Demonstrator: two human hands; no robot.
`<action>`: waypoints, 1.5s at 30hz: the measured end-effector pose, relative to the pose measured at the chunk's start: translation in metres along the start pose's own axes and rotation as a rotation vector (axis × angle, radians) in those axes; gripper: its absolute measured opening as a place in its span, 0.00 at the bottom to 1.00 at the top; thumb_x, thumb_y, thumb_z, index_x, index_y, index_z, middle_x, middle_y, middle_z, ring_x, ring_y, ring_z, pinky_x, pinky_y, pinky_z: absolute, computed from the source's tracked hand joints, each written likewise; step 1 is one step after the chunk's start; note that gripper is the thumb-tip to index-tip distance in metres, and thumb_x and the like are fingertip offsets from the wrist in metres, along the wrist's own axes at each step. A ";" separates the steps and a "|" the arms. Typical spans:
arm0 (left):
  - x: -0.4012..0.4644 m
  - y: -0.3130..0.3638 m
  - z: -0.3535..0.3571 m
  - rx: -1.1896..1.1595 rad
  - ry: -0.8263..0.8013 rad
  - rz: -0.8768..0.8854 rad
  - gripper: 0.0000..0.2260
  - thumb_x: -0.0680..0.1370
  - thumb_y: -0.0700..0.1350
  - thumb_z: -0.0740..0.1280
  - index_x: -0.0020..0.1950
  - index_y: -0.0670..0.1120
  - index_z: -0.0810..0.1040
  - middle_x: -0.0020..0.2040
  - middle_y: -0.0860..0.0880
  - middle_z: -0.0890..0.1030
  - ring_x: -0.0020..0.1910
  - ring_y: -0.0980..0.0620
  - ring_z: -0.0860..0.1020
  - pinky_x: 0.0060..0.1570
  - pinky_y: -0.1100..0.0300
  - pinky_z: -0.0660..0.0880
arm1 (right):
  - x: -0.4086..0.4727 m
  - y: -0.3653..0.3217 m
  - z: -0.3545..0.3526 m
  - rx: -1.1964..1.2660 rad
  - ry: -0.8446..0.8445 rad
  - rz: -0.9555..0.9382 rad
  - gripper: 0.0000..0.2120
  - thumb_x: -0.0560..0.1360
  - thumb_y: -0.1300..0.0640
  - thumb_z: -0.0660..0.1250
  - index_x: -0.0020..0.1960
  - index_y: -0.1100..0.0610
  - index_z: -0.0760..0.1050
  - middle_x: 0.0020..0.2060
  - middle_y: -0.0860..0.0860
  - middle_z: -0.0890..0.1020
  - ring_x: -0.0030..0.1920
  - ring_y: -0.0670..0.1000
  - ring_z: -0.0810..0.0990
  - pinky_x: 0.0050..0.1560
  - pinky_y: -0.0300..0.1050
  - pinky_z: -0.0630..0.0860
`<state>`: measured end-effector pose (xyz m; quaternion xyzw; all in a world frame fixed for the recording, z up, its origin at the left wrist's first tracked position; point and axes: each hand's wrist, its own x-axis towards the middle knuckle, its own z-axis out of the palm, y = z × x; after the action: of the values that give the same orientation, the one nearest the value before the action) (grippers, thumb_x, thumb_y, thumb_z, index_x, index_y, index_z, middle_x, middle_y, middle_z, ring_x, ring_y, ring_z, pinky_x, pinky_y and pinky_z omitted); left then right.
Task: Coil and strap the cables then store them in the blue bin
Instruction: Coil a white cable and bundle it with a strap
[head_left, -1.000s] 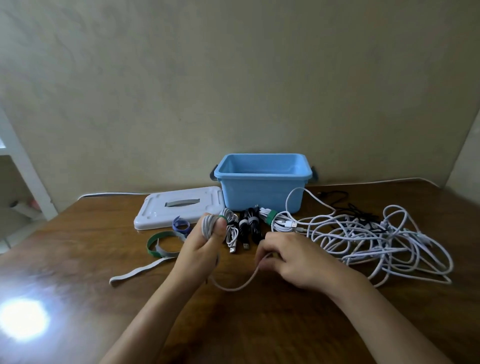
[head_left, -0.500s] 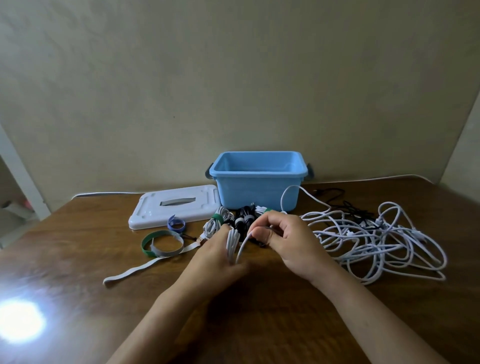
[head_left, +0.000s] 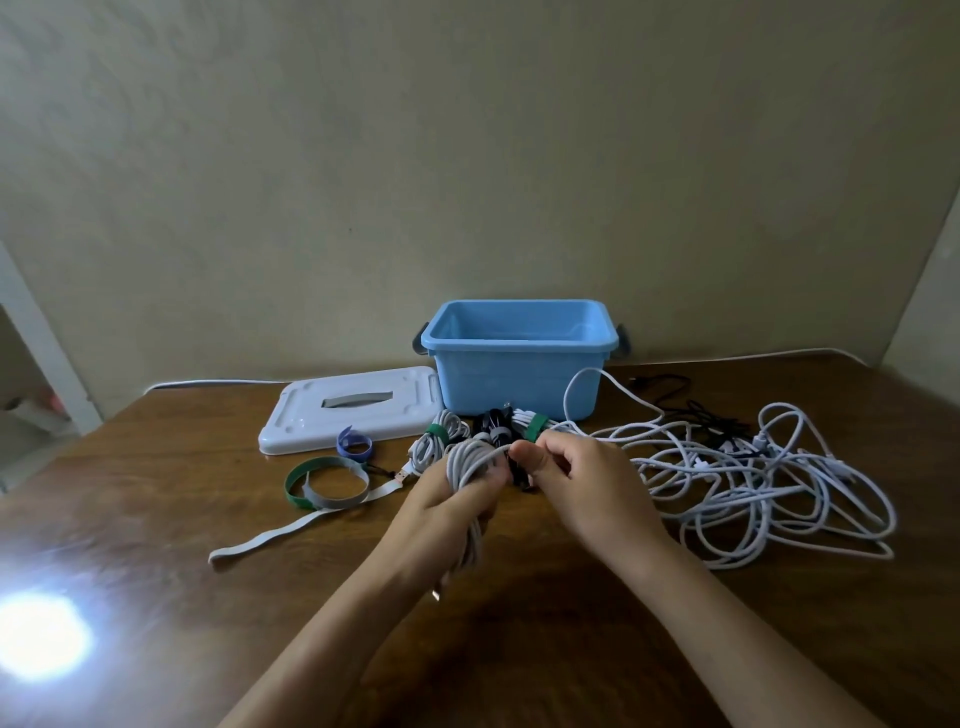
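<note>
My left hand (head_left: 441, 506) is wrapped by a coil of grey-white cable (head_left: 467, 462) and grips it. My right hand (head_left: 584, 480) pinches the free end of that cable just right of the coil. Behind my hands lie strapped cable bundles (head_left: 441, 436), white and black ones with green and grey straps. The open blue bin (head_left: 514, 358) stands at the back of the table. A tangle of loose white cables (head_left: 753, 483) spreads to the right. Loose straps lie to the left: a green and grey loop (head_left: 324, 486), a purple one (head_left: 354, 446), a long white strip (head_left: 270, 535).
The bin's white lid (head_left: 348, 410) lies flat left of the bin. A black cable (head_left: 675, 395) trails behind the white tangle. The wooden table (head_left: 156, 519) meets a wall at the back; a bright glare spot (head_left: 39, 636) sits at the front left.
My right hand brought the slack cable up from the table and around my left hand, so the coil on the left hand has grown. Both hands drew close together.
</note>
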<state>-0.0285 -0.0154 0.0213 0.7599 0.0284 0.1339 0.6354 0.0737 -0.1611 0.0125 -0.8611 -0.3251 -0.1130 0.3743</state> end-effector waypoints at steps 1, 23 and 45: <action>0.001 0.000 0.000 -0.012 0.024 0.019 0.11 0.82 0.45 0.64 0.43 0.56 0.82 0.34 0.54 0.77 0.36 0.54 0.74 0.38 0.57 0.72 | -0.001 -0.001 0.002 -0.029 -0.033 -0.014 0.32 0.74 0.26 0.48 0.39 0.50 0.76 0.31 0.46 0.78 0.34 0.43 0.76 0.35 0.46 0.70; 0.008 0.002 -0.045 -0.449 0.113 0.186 0.10 0.81 0.39 0.62 0.58 0.35 0.77 0.30 0.51 0.70 0.26 0.56 0.68 0.24 0.65 0.68 | 0.012 0.037 -0.027 -0.099 -0.395 0.029 0.29 0.74 0.29 0.48 0.44 0.50 0.76 0.39 0.45 0.79 0.41 0.45 0.76 0.40 0.43 0.69; 0.009 0.003 -0.028 -0.406 0.229 0.211 0.16 0.82 0.51 0.57 0.40 0.43 0.74 0.35 0.44 0.81 0.37 0.44 0.81 0.45 0.47 0.79 | 0.013 0.036 -0.027 -0.317 -0.558 0.077 0.23 0.80 0.33 0.56 0.44 0.50 0.76 0.39 0.46 0.79 0.44 0.47 0.77 0.47 0.47 0.68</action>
<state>-0.0267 0.0131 0.0296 0.5955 -0.0069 0.2876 0.7501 0.1079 -0.1923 0.0161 -0.9181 -0.3605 0.0924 0.1361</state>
